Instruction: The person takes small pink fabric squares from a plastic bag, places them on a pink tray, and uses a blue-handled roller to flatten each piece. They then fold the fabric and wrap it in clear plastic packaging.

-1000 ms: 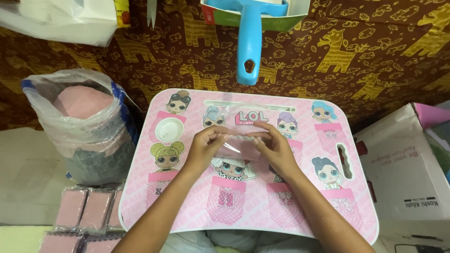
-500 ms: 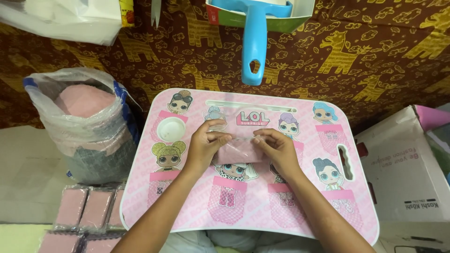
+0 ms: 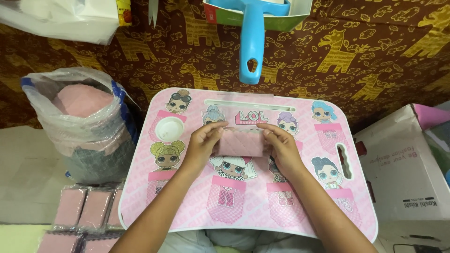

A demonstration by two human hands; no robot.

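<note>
Both hands, left hand (image 3: 202, 143) and right hand (image 3: 280, 147), clamp a pink pad (image 3: 241, 142) mid-tabletop (image 3: 300, 206); uneven pressure could skew it.

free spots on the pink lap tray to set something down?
On the tray, bare room lies along the near edge, below both hands, and right of the right hand toward the handle slot. Crowded: centre, where left hand and right hold the pink pad.

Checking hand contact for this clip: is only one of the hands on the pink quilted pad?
No: the left hand and the right hand each grip one end of the pink quilted pad above the pink lap tray.
</note>
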